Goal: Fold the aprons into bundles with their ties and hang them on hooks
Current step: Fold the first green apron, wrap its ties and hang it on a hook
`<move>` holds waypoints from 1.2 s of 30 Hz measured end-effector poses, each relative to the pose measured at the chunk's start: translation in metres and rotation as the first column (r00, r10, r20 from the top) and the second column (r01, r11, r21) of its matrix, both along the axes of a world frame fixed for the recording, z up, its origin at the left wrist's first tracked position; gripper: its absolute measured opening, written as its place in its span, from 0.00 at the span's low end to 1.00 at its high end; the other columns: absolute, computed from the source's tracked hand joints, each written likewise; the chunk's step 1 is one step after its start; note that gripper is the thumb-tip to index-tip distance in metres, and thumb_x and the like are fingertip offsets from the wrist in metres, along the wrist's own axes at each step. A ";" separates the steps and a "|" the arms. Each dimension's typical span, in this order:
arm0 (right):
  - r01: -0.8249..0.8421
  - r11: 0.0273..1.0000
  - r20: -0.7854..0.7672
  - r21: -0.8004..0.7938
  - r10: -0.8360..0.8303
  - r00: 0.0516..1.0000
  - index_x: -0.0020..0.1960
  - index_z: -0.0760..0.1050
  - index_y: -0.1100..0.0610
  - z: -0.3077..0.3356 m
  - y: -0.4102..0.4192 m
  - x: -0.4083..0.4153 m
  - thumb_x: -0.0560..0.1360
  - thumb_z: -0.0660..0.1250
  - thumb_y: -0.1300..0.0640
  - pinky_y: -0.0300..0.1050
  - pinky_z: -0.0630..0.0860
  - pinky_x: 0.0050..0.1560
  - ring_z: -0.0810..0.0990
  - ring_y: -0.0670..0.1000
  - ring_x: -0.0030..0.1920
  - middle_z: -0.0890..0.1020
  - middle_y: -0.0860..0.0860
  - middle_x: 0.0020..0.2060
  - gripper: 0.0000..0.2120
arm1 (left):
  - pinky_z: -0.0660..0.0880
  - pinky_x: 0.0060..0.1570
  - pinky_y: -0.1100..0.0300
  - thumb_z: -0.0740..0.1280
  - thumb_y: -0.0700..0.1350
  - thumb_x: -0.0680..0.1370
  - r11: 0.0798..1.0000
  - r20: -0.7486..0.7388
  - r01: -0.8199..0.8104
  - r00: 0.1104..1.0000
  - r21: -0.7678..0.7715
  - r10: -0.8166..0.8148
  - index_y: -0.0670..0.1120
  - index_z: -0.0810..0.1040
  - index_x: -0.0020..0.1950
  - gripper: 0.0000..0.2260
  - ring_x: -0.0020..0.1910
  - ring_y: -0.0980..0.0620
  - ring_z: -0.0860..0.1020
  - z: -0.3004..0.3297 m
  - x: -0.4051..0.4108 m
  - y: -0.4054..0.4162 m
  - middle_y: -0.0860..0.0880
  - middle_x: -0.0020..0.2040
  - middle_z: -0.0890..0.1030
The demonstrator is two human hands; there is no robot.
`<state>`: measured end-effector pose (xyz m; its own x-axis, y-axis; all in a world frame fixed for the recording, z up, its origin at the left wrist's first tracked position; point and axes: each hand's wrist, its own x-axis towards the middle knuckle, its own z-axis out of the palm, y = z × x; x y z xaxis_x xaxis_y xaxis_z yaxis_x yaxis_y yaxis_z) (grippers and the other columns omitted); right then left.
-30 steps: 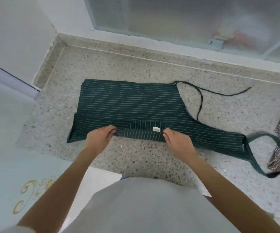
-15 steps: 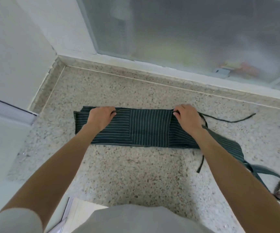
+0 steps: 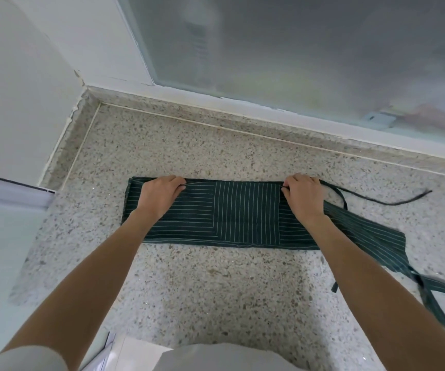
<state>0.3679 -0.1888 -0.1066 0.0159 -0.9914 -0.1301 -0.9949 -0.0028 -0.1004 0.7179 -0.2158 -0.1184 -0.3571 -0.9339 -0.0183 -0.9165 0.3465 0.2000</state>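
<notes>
On the floor, centre: a dark green pinstriped apron (image 3: 245, 212) lies folded into a flat band on the speckled terrazzo floor (image 3: 216, 290).
Long axis: runs from 9 to 3 o'clock; the bib end trails off toward 4 o'clock.
Left hand (image 3: 159, 195): rests on the band near its 9 o'clock end, fingers curled and pinching the far folded edge.
Right hand (image 3: 302, 195): on the band toward 3 o'clock, fingers curled and pinching the same far edge.
Neck loop (image 3: 435, 290): spills from the bib end at 4 o'clock, blurred.
Tie (image 3: 387, 202): a thin strap leaves the far edge beside the right hand and curves toward 2 o'clock.
At 12 o'clock, far: a frosted glass panel (image 3: 296, 44) above a white sill.
</notes>
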 end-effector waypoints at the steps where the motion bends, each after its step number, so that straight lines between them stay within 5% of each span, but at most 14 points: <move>1: -0.001 1.000 -0.013 -0.012 0.001 1.000 0.47 0.80 0.60 -0.001 0.000 0.001 0.74 0.68 0.58 0.52 0.70 0.54 0.79 0.58 0.47 0.82 0.56 0.44 0.06 | 0.74 0.29 0.57 0.65 0.45 0.78 1.000 -0.014 0.014 1.000 -0.022 -0.014 0.46 0.80 0.50 0.06 0.37 0.45 0.81 -0.002 0.002 0.000 0.47 0.42 0.82; 5: -0.022 0.999 -0.091 -0.048 0.017 0.996 0.44 0.79 0.62 -0.003 -0.002 0.003 0.73 0.69 0.60 0.52 0.71 0.51 0.80 0.59 0.42 0.82 0.57 0.39 0.05 | 0.76 0.33 0.55 0.68 0.42 0.76 0.994 -0.022 0.039 0.999 -0.098 -0.042 0.45 0.79 0.51 0.05 0.39 0.46 0.80 -0.008 0.005 -0.003 0.47 0.42 0.83; 9: -0.023 0.999 -0.161 -0.023 0.019 0.987 0.45 0.77 0.62 -0.010 -0.001 0.007 0.71 0.70 0.63 0.53 0.73 0.48 0.79 0.60 0.42 0.81 0.58 0.40 0.04 | 0.68 0.55 0.47 0.68 0.39 0.74 0.982 0.071 -0.082 0.993 -0.168 0.096 0.46 0.77 0.58 0.13 0.53 0.43 0.76 -0.003 -0.007 -0.001 0.46 0.51 0.81; 13: 0.008 0.992 -0.083 -0.125 -0.019 0.996 0.50 0.75 0.61 -0.018 0.014 0.010 0.70 0.70 0.65 0.57 0.74 0.50 0.77 0.61 0.48 0.79 0.59 0.47 0.10 | 0.62 0.67 0.47 0.60 0.44 0.79 0.996 -0.068 -0.047 0.997 -0.072 0.042 0.48 0.73 0.64 0.13 0.62 0.48 0.73 0.014 -0.066 0.019 0.49 0.60 0.77; 17: -0.009 0.979 0.076 -0.203 0.025 0.997 0.65 0.70 0.59 -0.018 0.052 0.025 0.78 0.57 0.59 0.57 0.60 0.70 0.67 0.56 0.69 0.72 0.57 0.66 0.16 | 0.53 0.73 0.46 0.50 0.58 0.80 0.993 -0.059 0.067 0.996 0.098 -0.061 0.46 0.64 0.72 0.25 0.73 0.50 0.62 0.001 -0.132 0.060 0.49 0.72 0.67; 24: -0.114 0.986 0.108 0.124 0.101 0.989 0.77 0.47 0.45 -0.042 0.120 0.012 0.80 0.44 0.38 0.54 0.42 0.74 0.43 0.51 0.76 0.48 0.47 0.76 0.27 | 0.42 0.72 0.44 0.45 0.69 0.76 0.964 0.142 0.159 0.971 0.214 -0.192 0.50 0.46 0.77 0.36 0.76 0.52 0.43 -0.033 -0.116 0.085 0.51 0.78 0.47; 28: -0.024 0.989 0.069 0.148 0.014 0.998 0.76 0.48 0.47 -0.035 0.132 -0.029 0.80 0.40 0.38 0.53 0.43 0.74 0.45 0.50 0.76 0.50 0.47 0.76 0.28 | 0.39 0.72 0.44 0.46 0.69 0.76 0.959 0.137 0.146 0.974 0.242 -0.183 0.51 0.44 0.77 0.35 0.76 0.52 0.41 -0.028 -0.117 0.084 0.51 0.78 0.45; 32: 0.097 0.987 0.301 -0.132 -0.053 0.952 0.69 0.69 0.57 0.003 0.144 -0.062 0.81 0.50 0.48 0.50 0.65 0.67 0.67 0.52 0.69 0.72 0.53 0.67 0.22 | 0.40 0.72 0.41 0.55 0.61 0.76 0.964 0.082 0.141 0.983 0.224 -0.163 0.49 0.53 0.76 0.32 0.76 0.50 0.45 -0.014 -0.142 0.088 0.48 0.77 0.51; 34: 0.336 0.889 0.294 -0.311 -0.246 0.923 0.63 0.73 0.59 0.016 0.148 -0.091 0.80 0.56 0.53 0.48 0.69 0.58 0.73 0.55 0.58 0.78 0.56 0.58 0.16 | 0.45 0.72 0.40 0.52 0.61 0.76 0.959 0.045 0.219 0.972 0.178 -0.231 0.48 0.58 0.75 0.30 0.76 0.49 0.51 -0.008 -0.166 0.093 0.47 0.76 0.58; 36: 0.616 0.732 0.272 -0.289 -0.554 0.787 0.63 0.72 0.62 0.017 0.149 -0.120 0.79 0.58 0.52 0.53 0.68 0.56 0.73 0.60 0.55 0.77 0.60 0.56 0.18 | 0.45 0.72 0.41 0.48 0.63 0.76 0.951 0.039 0.263 0.961 0.165 -0.272 0.47 0.59 0.75 0.31 0.75 0.49 0.53 -0.005 -0.192 0.098 0.47 0.76 0.59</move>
<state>0.2481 -0.0397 -0.0897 -0.5933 -0.7864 0.1718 -0.7804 0.5097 -0.3621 0.5259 -0.1180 -0.1230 -0.5871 -0.7879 -0.1859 -0.8064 0.5493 0.2189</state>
